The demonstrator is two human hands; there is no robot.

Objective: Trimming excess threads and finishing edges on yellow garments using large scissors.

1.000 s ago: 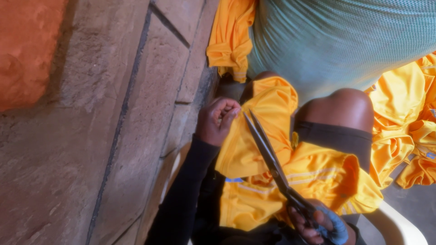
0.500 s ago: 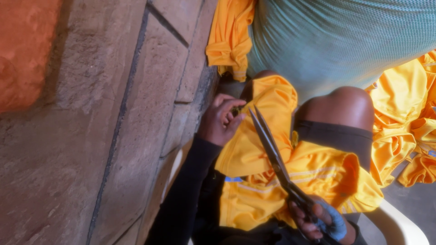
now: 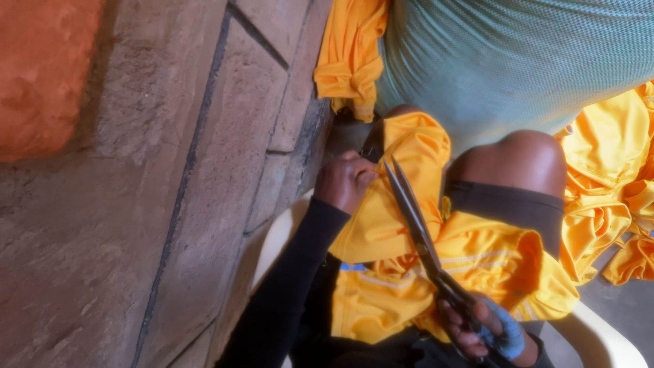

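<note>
Scissors [image 3: 422,238] — long, dark, with the blades nearly closed — run diagonally across yellow cloth [image 3: 409,272] draped over the person's lap. Right hand [image 3: 487,327] sits at the bottom of the view, fingers curled through the handles and gripping them; something pale blue wraps one finger, kind unclear. Left hand [image 3: 347,180], in a black sleeve [image 3: 286,293], is closed in a pinch on a fold of the cloth just beside the blade tips. The tips point up toward that pinch, almost touching it.

Cloth lies bunched over both thighs, with a bare knee [image 3: 524,160] showing to the right of the blades above a dark hem. More yellow cloth is heaped at the far right [image 3: 613,204] and hangs at the top centre [image 3: 347,54]. A stone-block wall [image 3: 170,204] fills the left side; white chair [image 3: 606,341] edges show below.

Risks, as judged from this view:
- Left fingertips sit very close to the tips — a snip taken blind could nick them.
- Cloth is loose and layered; blades could catch a second layer beneath and cut what was not meant.
- Knee lies near the blade line; a slip sideways would bring steel onto skin.
- Slack in the pinched fold could let the cut wander.
</note>
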